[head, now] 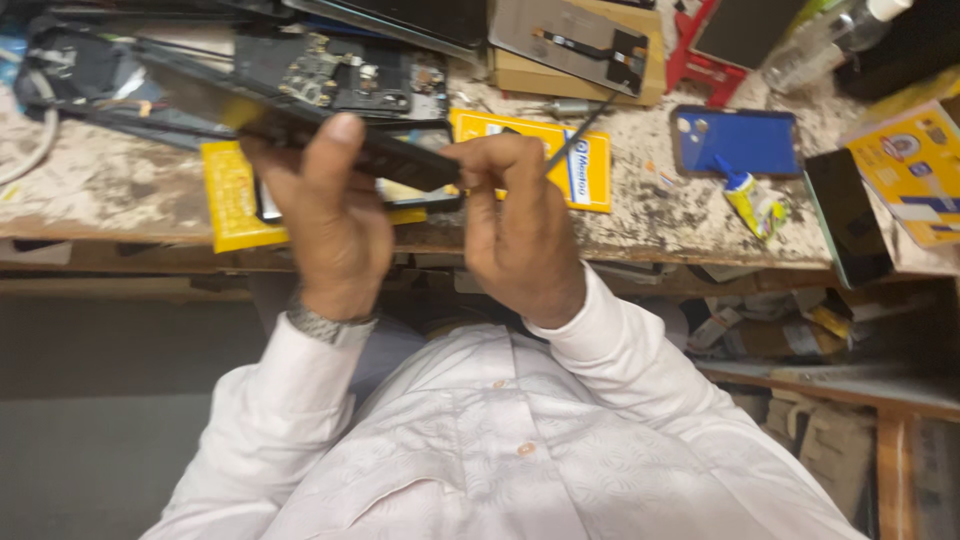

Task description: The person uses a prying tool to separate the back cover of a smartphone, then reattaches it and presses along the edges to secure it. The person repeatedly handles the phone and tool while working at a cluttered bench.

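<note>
My left hand (325, 215), with a metal watch on its wrist, grips a black phone (400, 160) by its edge and holds it tilted above the front of the workbench (100, 190). My right hand (520, 230) is closed around a thin dark metal tool (580, 128); its fingers also touch the phone's right end. The tool's shaft points up and to the right, away from the phone. Both hands are close together, and white shirt sleeves cover both arms.
An opened phone with a bare circuit board (350, 75) lies behind the hands. Also on the bench are yellow packets (590, 170), a blue phone cover (740, 140), a small glue tube (750, 200), a black phone (850, 215), and a cardboard box with a screen part (575, 45).
</note>
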